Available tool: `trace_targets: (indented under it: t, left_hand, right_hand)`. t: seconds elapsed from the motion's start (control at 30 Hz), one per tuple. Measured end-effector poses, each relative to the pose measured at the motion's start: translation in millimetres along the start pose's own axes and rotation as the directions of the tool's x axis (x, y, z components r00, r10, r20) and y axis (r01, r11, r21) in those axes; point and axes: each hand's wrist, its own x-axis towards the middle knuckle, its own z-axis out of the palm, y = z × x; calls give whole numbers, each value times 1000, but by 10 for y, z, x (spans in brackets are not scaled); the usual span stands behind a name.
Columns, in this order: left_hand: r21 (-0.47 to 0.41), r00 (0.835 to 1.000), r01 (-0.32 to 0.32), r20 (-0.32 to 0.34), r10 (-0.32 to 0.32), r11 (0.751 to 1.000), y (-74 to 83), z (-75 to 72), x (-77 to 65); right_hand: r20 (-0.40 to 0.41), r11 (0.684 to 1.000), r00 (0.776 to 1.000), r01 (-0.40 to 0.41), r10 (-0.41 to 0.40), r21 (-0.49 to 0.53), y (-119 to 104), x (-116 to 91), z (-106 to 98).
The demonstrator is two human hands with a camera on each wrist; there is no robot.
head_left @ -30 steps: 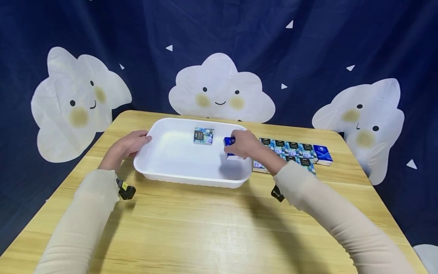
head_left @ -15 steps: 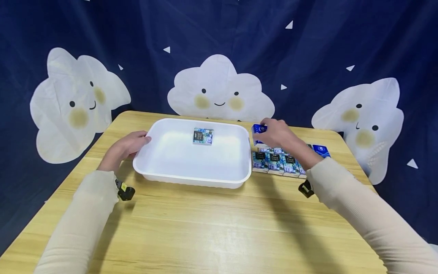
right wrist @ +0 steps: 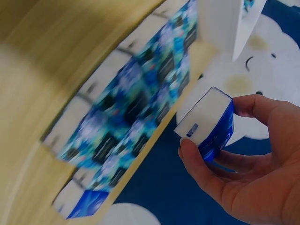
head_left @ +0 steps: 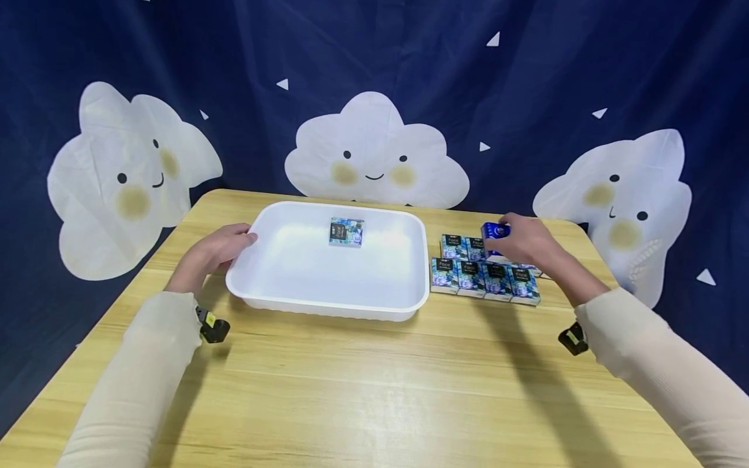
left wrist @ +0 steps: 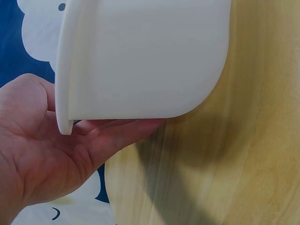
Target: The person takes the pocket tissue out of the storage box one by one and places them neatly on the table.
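My left hand [head_left: 216,249] grips the left end of a white plastic tray [head_left: 328,310]. In the left wrist view its fingers lie under the tray's wall, with the thumb partly hidden by the rim. Inside the tray, toward the back, sits a floral tissue pack [head_left: 346,233]. Over the back row of packs at the right, my right hand [head_left: 526,240] pinches a dark blue tissue pack [head_left: 493,233]. The right wrist view has this blue pack [right wrist: 206,117] between thumb and fingers, apart from the packs on the table.
Two rows of floral tissue packs [head_left: 471,278] lie right of the tray, close to its wall. A second blue pack [right wrist: 89,204] ends the back row, mostly behind my right hand in the head view. A dark blue cloud-print curtain [head_left: 246,130] hangs behind the wooden table [head_left: 351,390].
My right hand has carried the blue pack out of the tray and rightward, over the rows on the table. The left hand keeps its hold on the tray.
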Motion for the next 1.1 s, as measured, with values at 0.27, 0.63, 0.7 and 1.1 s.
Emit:
trace_targets:
  t: [0.27,0.63,0.7,1.1]
  left_hand:
    - [12,1000,-5,-11,5,1000,-11,-7,-9]
    - [25,1000,-14,-13,15,1000,-32,-22,9]
    - [27,1000,-17,-13,17,1000,-37,-25,14]
    - [22,1000,-19,-11,19,1000,-21,-7,13]
  right_hand:
    - [4,1000,1000,-27,27,11,393,-78,-7]
    - [29,996,998,-48,50,-75,864,-189,6]
    - [45,995,997,-53,57,-83,923,-198,17]
    - [76,995,995,-59,65,-79,1130,-237,145]
